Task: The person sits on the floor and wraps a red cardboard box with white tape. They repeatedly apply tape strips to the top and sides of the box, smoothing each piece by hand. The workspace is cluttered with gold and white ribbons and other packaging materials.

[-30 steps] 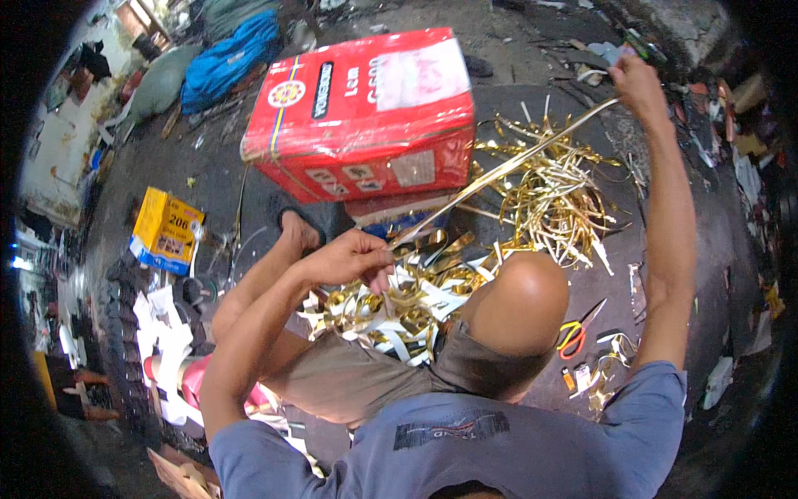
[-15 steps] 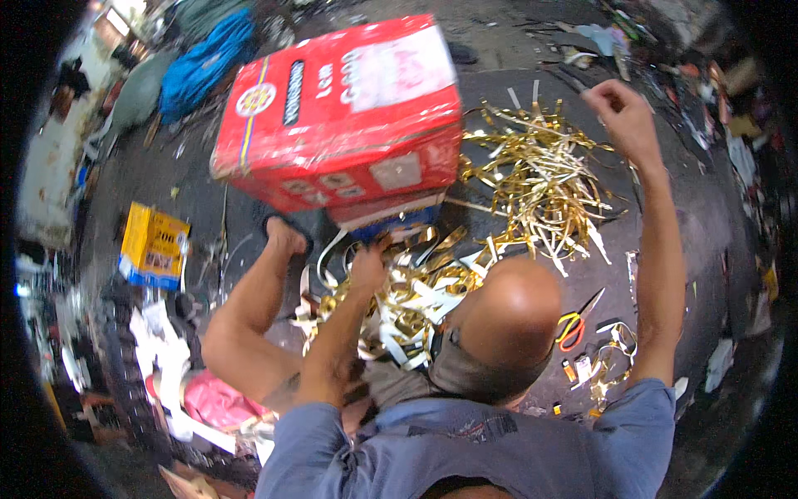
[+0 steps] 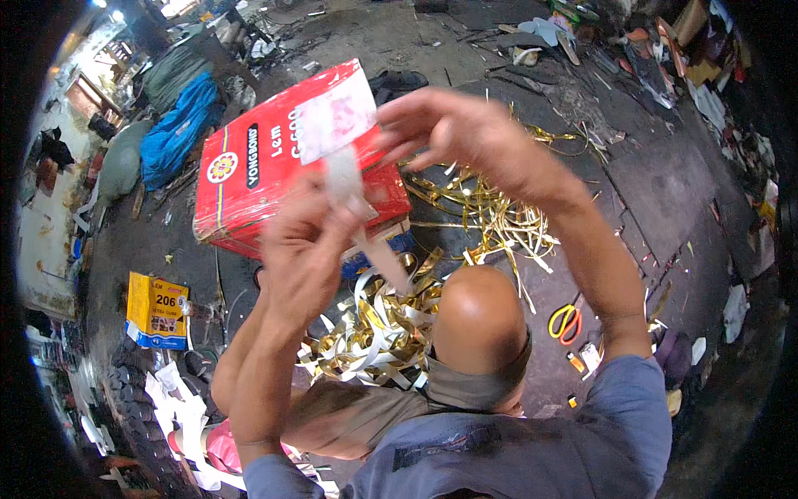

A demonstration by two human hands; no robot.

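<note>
1. Strip (image 3: pixel 353 195): pale, narrow, motion-blurred. It runs up out of my left hand (image 3: pixel 303 249) toward my right hand (image 3: pixel 465 137), both raised above the pile.
2. Left hand is closed around the strip's lower part, thumb over fingers. Right hand: fingers spread and curled. Blur hides whether they pinch the top end; I think contact is loose at best.
3. Risk A: the strip slips or twists. Cause: only one firm grip, with the free tail (image 3: pixel 386 262) hanging below my left fist toward the heap.
4. Risk B: the tail snags. The tangle of gold and white offcuts (image 3: pixel 391 324) sits just under my left hand, so a pull could drag loops up with it.
5. Risk C: edge cut. The foil strips look thin and stiff, and sliding one through a closed palm could nick skin.
6. Risk D: knocking the red carton (image 3: pixel 266 166), which is just behind my left hand, tilted, with the strip crossing in front of it.
7. Scissors (image 3: pixel 565 320) lie on the floor below my right forearm, well apart from both hands, so I'd reach blind over the knee (image 3: pixel 478 320).
</note>
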